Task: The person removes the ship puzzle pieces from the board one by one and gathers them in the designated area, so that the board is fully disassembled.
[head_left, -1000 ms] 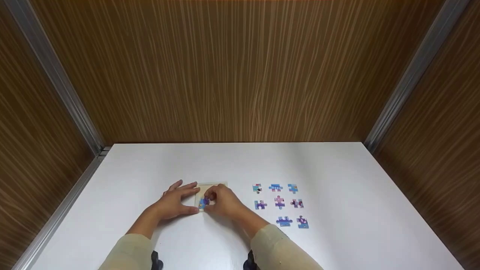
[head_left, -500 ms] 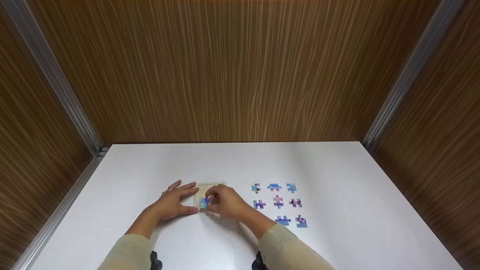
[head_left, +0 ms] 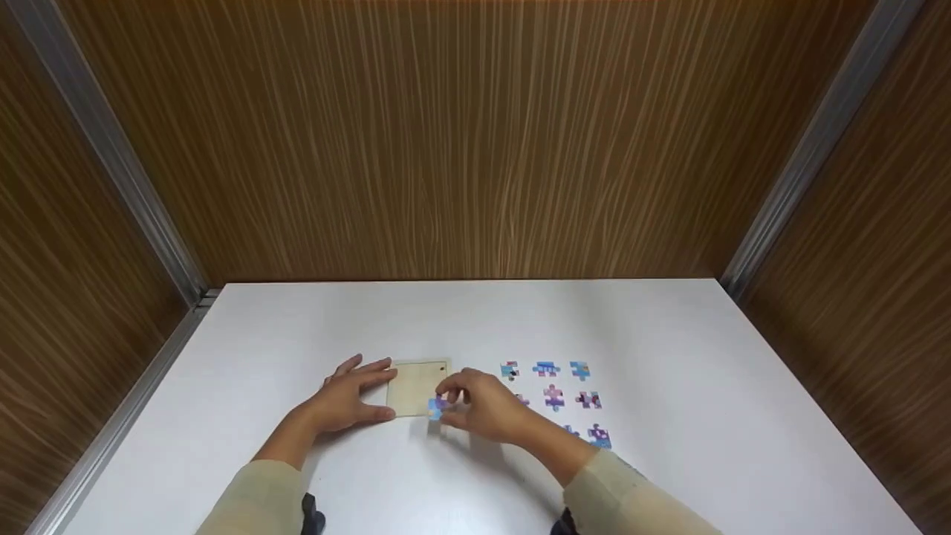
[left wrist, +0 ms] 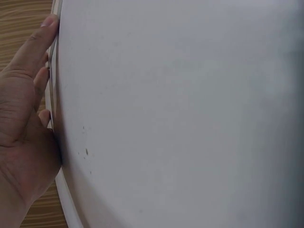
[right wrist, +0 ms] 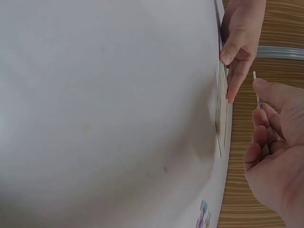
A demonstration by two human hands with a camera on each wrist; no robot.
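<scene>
My right hand (head_left: 487,405) pinches a blue and purple jigsaw piece (head_left: 435,409) between thumb and fingers, raised over the lower right corner of a shallow wooden puzzle tray (head_left: 416,386). The right wrist view shows that piece edge-on as a thin pale strip (right wrist: 254,75), apart from the tray. Along the tray's left side rests my left hand (head_left: 349,397), fingers extended, fingertip and thumb touching the edge. Bare wood shows inside the tray, with a small dark spot near its upper right corner.
Several loose jigsaw pieces (head_left: 553,397) lie in rough rows right of the tray, some partly hidden behind the right hand and forearm. They rest on a white table (head_left: 669,357). Wood-grain panels (head_left: 475,148) enclose its back and sides.
The right hand has lifted the jigsaw piece from the tray's lower left corner and carried it rightward. The left hand has stayed at the tray's left edge.
</scene>
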